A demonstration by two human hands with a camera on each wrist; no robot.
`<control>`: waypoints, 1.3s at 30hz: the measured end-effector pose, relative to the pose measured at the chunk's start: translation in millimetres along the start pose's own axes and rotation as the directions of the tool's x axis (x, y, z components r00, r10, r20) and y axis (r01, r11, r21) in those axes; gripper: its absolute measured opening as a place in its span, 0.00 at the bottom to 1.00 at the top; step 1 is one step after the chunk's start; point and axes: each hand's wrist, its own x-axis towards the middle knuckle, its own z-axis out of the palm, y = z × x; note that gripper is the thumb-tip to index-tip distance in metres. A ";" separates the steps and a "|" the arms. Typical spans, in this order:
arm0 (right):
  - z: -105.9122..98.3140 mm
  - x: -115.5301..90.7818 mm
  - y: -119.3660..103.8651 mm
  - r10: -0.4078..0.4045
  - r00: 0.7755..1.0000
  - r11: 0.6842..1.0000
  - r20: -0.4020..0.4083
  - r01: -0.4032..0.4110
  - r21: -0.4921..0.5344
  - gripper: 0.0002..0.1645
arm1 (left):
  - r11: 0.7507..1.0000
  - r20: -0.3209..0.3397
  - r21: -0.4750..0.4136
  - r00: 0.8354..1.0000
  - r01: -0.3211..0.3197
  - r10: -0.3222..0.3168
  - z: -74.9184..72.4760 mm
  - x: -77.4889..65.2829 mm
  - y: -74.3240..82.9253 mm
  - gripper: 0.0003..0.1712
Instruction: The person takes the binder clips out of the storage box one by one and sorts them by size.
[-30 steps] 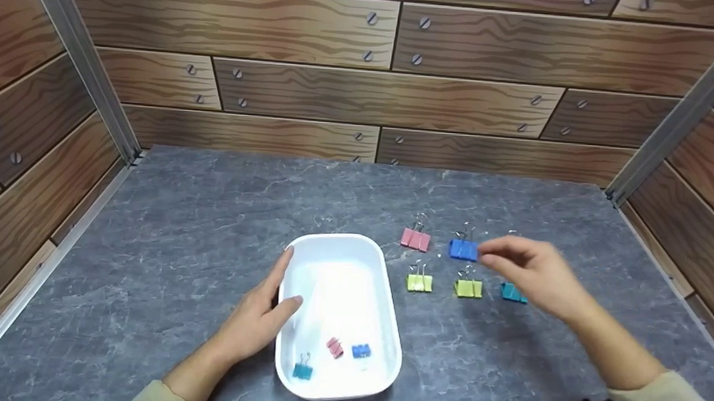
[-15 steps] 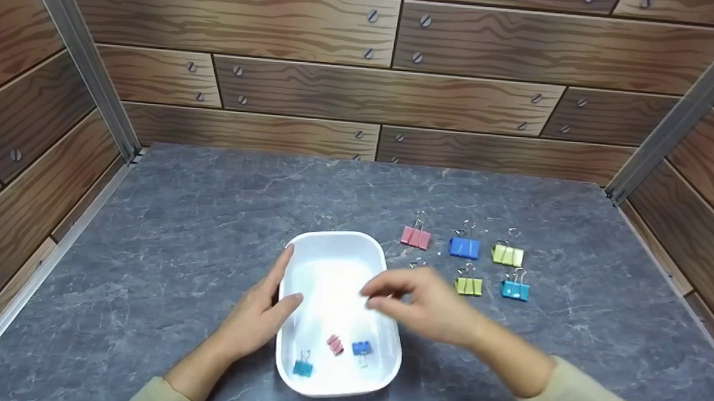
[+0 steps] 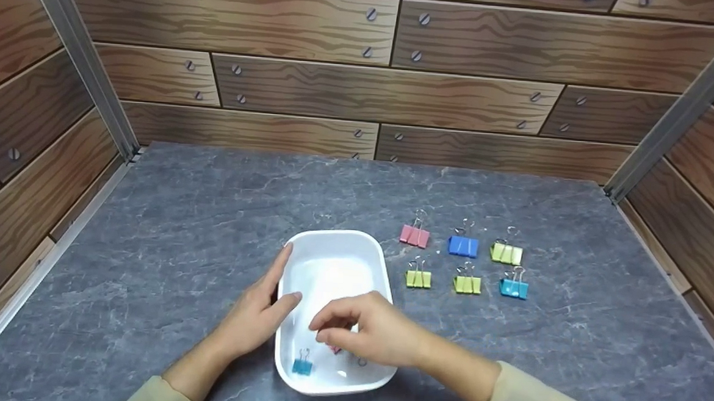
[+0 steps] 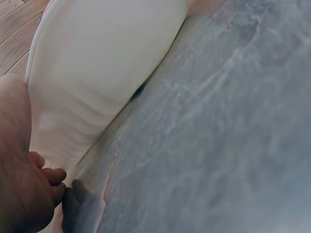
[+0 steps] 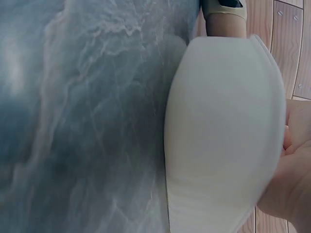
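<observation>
My left hand (image 3: 253,317) grips the left wall of a white plastic tray (image 3: 337,235), thumb over the rim and fingers along the outside. In the left wrist view, several fingertips (image 4: 56,177) curl near the tray's lower side. My right hand (image 3: 380,333) is over the tray with fingers bent and thumb near the index fingertip; nothing shows between them. A small teal binder clip (image 3: 302,367) lies in the tray near the front. The right hand mostly covers a pink binder clip (image 3: 335,349), and only the wire handle of the blue one shows.
Right of the tray, two rows of larger binder clips lie on the grey marbled table (image 3: 209,217): pink (image 3: 414,236), blue (image 3: 463,246) and yellow-green (image 3: 506,253) behind, two yellow-green (image 3: 418,279) and one teal (image 3: 514,288) in front. Wood-patterned walls (image 3: 301,90) enclose the table.
My right hand has moved left and toward me, from beside the blue and yellow-green clips to above the tray, uncovering the back-right yellow-green clip. The left hand has stayed on the tray.
</observation>
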 end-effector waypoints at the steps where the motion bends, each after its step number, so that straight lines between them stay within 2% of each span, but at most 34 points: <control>1: 1.8 1.4 0.8 0.001 1.000 1.000 0.002 -0.001 -0.011 0.08 | 1.000 -0.002 -0.001 1.000 -0.001 0.001 -0.1 -0.1 -0.3 0.46; 8: 9.5 8.2 6.2 0.002 1.000 0.995 0.019 0.000 -0.098 0.07 | 1.000 -0.010 0.009 1.000 0.001 -0.001 -0.4 -0.5 -1.4 0.46; 13: 10.4 9.5 6.8 0.016 0.999 0.994 0.032 -0.013 -0.106 0.07 | 1.000 -0.009 0.017 1.000 -0.003 0.003 -0.1 0.0 -0.7 0.46; 34: 10.7 11.0 5.8 0.019 0.979 0.987 0.205 0.014 -0.159 0.11 | 1.000 0.003 0.012 1.000 0.004 -0.004 -0.9 -0.1 -0.3 0.46; 39: 11.0 11.0 6.3 -0.012 0.970 0.979 0.241 0.061 -0.196 0.12 | 1.000 0.012 -0.010 1.000 -0.010 0.011 -0.8 -0.8 -0.1 0.45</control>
